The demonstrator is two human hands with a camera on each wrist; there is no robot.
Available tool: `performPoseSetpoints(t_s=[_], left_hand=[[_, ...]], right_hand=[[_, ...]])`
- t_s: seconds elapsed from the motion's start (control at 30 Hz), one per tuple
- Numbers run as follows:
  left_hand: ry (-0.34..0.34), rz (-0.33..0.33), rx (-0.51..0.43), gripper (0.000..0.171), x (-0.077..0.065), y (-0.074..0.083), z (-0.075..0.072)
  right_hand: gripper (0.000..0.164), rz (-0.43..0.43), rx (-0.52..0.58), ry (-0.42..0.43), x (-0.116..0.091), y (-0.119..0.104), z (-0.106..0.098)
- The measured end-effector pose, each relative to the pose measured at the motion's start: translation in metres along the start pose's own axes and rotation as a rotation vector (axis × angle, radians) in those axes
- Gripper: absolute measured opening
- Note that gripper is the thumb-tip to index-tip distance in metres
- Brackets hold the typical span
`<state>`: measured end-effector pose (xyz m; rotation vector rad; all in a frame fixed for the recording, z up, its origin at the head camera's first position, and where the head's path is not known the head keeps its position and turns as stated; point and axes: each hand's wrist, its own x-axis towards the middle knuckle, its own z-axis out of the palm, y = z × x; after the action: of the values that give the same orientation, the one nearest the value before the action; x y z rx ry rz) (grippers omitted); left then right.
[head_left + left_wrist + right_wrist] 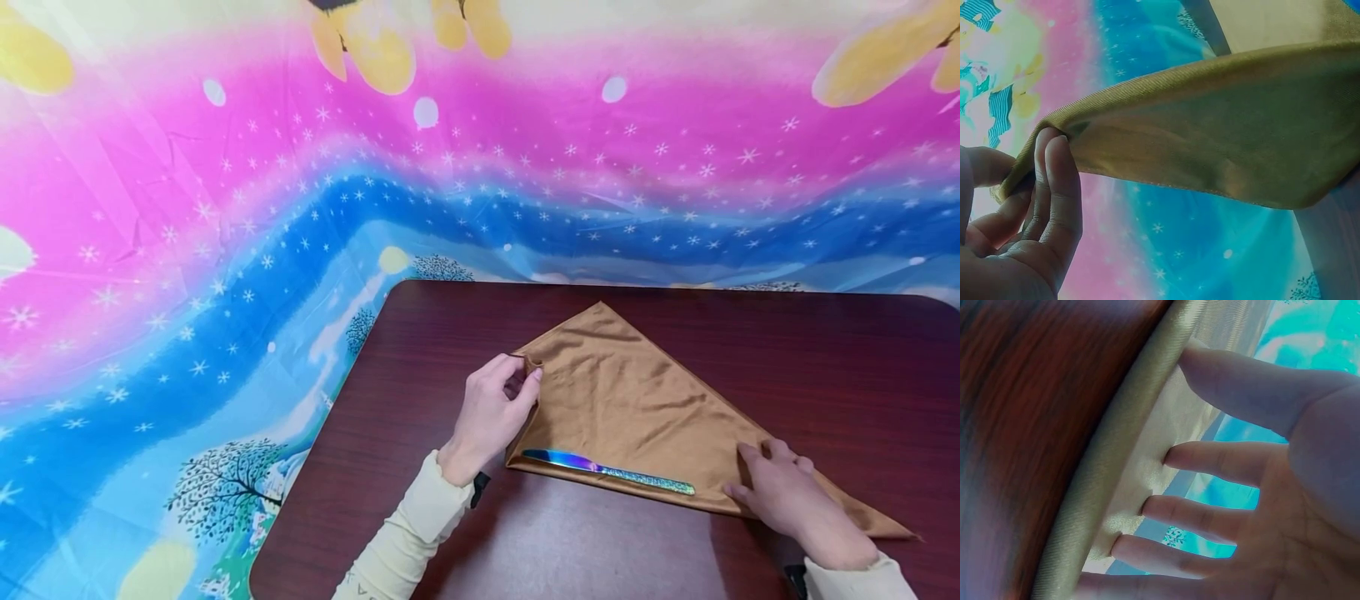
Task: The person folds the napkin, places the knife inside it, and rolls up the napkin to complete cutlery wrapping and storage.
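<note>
On the desk (375, 400), a shiny knife (607, 470) lay on a brown cloth (630, 400). The left hand (491, 408) pinched the cloth's edge; the right hand (787, 492) touched it, fingers spread. This looked like folding; the pinched edge probably needed turning in next.

A dark reddish-brown table (832, 358) — wood-grained, round-cornered — carries a golden-brown cloth (630, 392).

The left hand (491, 408) pinches; the right hand (791, 496) rests palm down, fingers (1225, 464) spread.
</note>
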<state>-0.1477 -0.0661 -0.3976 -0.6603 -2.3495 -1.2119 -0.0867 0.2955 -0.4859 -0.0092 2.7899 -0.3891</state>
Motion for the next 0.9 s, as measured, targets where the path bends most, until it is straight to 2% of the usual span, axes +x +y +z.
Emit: performPoseSetpoints(t_s=[0.27,0.5,0.9], left_hand=[[-0.008,0.025,-0.014,0.011,0.002,0.003,0.002],[-0.020,0.057,0.020,0.011,0.002,0.007,0.002],[-0.030,0.101,0.027,0.010,0.004,0.013,0.006]], right_hand=[[0.076,0.007,0.008,0.011,-0.002,-0.003,-0.002],[0.074,0.011,0.015,0.011,-0.005,-0.006,-0.003],[0.073,0.007,0.011,0.020,-0.006,-0.007,-0.004]])
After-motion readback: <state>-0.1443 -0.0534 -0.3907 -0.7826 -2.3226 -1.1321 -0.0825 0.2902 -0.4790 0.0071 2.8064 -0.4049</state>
